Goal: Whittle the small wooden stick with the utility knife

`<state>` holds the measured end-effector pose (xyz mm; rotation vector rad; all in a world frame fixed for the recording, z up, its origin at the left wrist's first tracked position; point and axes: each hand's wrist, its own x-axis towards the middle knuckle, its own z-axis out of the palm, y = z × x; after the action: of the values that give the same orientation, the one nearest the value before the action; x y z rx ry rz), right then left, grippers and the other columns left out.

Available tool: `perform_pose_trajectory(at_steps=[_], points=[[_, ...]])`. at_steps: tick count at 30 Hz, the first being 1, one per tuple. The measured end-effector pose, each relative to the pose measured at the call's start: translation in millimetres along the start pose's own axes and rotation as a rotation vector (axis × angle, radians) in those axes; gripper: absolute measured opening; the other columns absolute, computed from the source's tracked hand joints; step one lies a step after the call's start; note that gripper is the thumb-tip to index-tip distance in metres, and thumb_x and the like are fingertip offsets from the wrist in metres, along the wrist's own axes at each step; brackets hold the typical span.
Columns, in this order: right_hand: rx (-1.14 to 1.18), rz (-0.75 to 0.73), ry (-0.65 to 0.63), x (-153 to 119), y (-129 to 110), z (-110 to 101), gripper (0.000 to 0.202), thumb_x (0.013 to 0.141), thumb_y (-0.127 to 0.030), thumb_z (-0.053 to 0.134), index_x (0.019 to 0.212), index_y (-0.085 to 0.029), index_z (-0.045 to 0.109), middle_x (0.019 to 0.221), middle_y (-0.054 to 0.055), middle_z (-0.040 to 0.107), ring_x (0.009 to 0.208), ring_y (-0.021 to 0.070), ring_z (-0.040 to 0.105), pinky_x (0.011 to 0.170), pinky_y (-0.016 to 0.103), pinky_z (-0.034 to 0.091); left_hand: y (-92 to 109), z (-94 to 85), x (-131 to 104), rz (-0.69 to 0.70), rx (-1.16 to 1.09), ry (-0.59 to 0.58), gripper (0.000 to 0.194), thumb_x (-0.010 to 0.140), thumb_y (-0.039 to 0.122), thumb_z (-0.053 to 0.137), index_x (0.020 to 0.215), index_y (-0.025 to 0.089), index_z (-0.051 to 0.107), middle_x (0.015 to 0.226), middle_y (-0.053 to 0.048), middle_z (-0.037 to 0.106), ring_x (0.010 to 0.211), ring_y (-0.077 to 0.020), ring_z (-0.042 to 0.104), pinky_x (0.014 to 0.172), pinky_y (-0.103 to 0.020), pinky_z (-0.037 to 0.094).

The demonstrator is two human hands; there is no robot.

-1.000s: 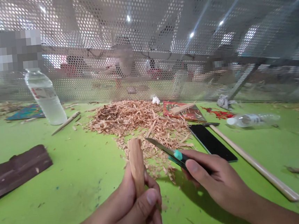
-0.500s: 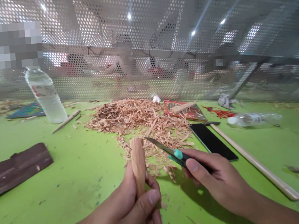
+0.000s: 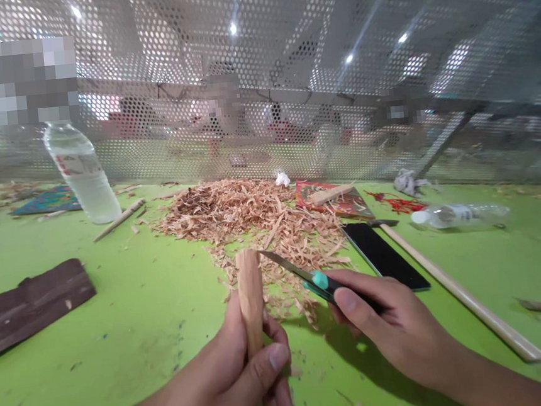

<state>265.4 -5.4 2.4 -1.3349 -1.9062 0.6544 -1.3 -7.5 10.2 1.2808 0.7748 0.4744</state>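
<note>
My left hand [image 3: 251,362] is closed round the lower part of a carved wooden stick [image 3: 250,290], which stands nearly upright with its wider end on top. In my right hand [image 3: 385,325] is a utility knife [image 3: 322,282] with a black and teal handle, its long blade out and pointing up to the left. The blade tip lies beside the top of the stick; whether it touches I cannot tell. Behind both hands spreads a heap of wood shavings [image 3: 233,209] on the green table [image 3: 133,316].
A water bottle [image 3: 83,178] stands at the left, near a brown strip [image 3: 37,302]. On the right lie a phone [image 3: 384,256], a long-handled knife [image 3: 463,293], an empty bottle [image 3: 461,215] and red strings [image 3: 398,203]. A perforated metal screen [image 3: 263,115] closes off the back.
Almost nothing differs. The knife has shifted very slightly to the left, its tip still by the stick's top; my left hand and the stick hold their place.
</note>
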Motion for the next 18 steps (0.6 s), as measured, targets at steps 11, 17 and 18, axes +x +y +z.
perform_pose_trajectory(at_steps=[11, 17, 18], points=[[-0.183, -0.201, -0.08, 8.2, -2.8, -18.1, 0.029, 0.105, -0.036, 0.067, 0.13, -0.026, 0.079, 0.12, 0.006, 0.084, 0.102, 0.0231, 0.082, 0.08, 0.026, 0.066, -12.7, 5.1, 10.4, -0.023, -0.299, 0.084, 0.085, 0.093, 0.06, 0.079, 0.15, 0.025, 0.028, 0.105, -0.005, 0.069, 0.084, -0.0208, 0.074, 0.082, -0.037, 0.055], [-0.216, -0.311, -0.137, 7.0, -5.4, -21.5, 0.026, 0.105, -0.033, 0.068, 0.128, -0.027, 0.079, 0.118, 0.006, 0.085, 0.098, 0.0237, 0.082, 0.069, 0.023, 0.063, -14.4, 4.5, 10.5, -0.014, -0.285, 0.074, 0.095, 0.093, 0.066, 0.075, 0.158, 0.024, 0.02, 0.104, -0.005, 0.068, 0.084, -0.0204, 0.072, 0.084, -0.039, 0.054], [-0.213, -0.318, -0.142, 6.8, -5.7, -21.2, 0.025, 0.105, -0.033, 0.068, 0.127, -0.027, 0.08, 0.116, 0.006, 0.085, 0.097, 0.0235, 0.082, 0.069, 0.023, 0.063, -15.2, 4.9, 10.2, 0.002, -0.27, 0.068, 0.096, 0.095, 0.065, 0.073, 0.161, 0.025, 0.016, 0.104, -0.005, 0.069, 0.084, -0.0209, 0.072, 0.084, -0.039, 0.054]])
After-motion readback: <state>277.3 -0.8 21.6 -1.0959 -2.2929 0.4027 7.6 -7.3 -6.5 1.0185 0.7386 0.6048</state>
